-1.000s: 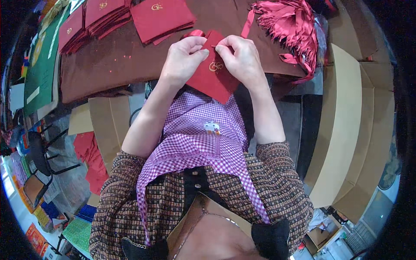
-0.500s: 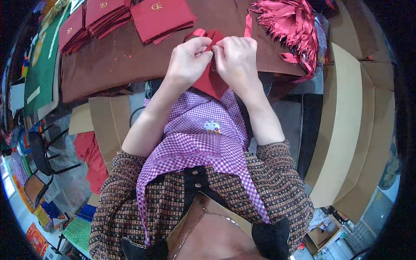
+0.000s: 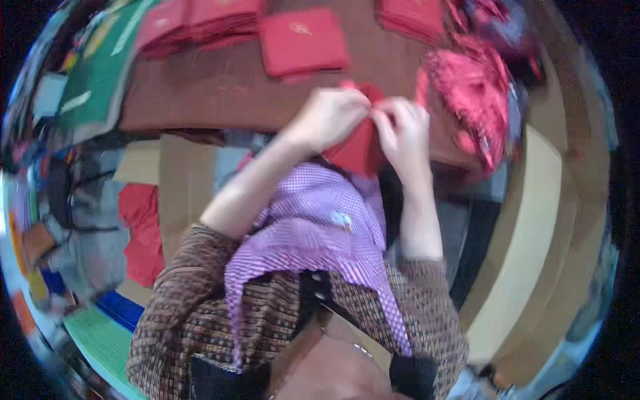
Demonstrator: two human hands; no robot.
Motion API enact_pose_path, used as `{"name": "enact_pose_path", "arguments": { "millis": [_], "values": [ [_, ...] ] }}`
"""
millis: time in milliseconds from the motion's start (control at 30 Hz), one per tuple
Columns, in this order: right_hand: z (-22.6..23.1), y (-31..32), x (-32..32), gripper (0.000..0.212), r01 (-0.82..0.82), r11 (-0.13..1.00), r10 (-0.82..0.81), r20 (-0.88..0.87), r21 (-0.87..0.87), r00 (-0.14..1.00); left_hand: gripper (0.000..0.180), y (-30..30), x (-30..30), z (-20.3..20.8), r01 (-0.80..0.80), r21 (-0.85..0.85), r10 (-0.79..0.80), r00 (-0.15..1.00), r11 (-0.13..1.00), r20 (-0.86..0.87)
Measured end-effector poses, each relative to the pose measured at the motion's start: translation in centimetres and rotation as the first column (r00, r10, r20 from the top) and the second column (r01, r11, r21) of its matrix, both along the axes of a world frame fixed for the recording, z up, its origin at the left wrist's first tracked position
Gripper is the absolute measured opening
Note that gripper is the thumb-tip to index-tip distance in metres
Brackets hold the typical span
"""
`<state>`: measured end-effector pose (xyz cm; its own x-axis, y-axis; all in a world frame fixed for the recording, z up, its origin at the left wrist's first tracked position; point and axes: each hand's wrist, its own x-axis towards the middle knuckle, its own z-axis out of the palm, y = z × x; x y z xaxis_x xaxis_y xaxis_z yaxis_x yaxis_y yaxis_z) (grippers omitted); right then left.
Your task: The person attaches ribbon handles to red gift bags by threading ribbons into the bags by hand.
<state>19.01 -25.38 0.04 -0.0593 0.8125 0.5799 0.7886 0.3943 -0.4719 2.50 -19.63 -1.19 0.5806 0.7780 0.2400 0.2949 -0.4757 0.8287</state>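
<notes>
Both hands are at the near edge of the brown-covered table [image 3: 193, 100], their fingertips pinched close together. Between them hangs a red pouch-like piece [image 3: 358, 150], its pointed lower end toward my apron. My left hand [image 3: 328, 120] is closed on its upper left side. My right hand [image 3: 405, 137] is closed on its upper right side. A pinkish-red ribbon [image 3: 422, 87] sticks up just beyond my right hand. Motion blur hides the exact fold at the fingertips. Past my left hand lies a stack of red pieces with a gold emblem [image 3: 305, 43].
More red stacks [image 3: 223, 23] lie at the far left, and another stack [image 3: 410, 17] at the far right. A heap of pinkish-red ribbons [image 3: 473, 93] sits right of my hands. A cardboard box [image 3: 520, 260] stands to my right; red cloth [image 3: 141, 233] lies lower left.
The whole view has shifted, so the table and my hands appear lower and farther right, and a far-right red stack now shows. Both hands still grip the red piece.
</notes>
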Motion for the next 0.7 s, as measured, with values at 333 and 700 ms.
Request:
{"name": "enact_pose_path", "arguments": {
  "millis": [333,700],
  "values": [
    [6.4,-1.0,0.5,0.011,-0.282,0.933,0.319,0.155,-0.224,0.935,0.013,-2.7,-0.3,1.2,0.037,0.328,-0.056,0.997,0.944,0.047],
    [7.1,1.1,0.2,0.004,-0.428,0.814,0.507,0.120,-0.393,0.853,0.015,-1.8,-1.4,0.6,-0.044,0.051,0.037,0.991,0.998,0.126]
  ]
}}
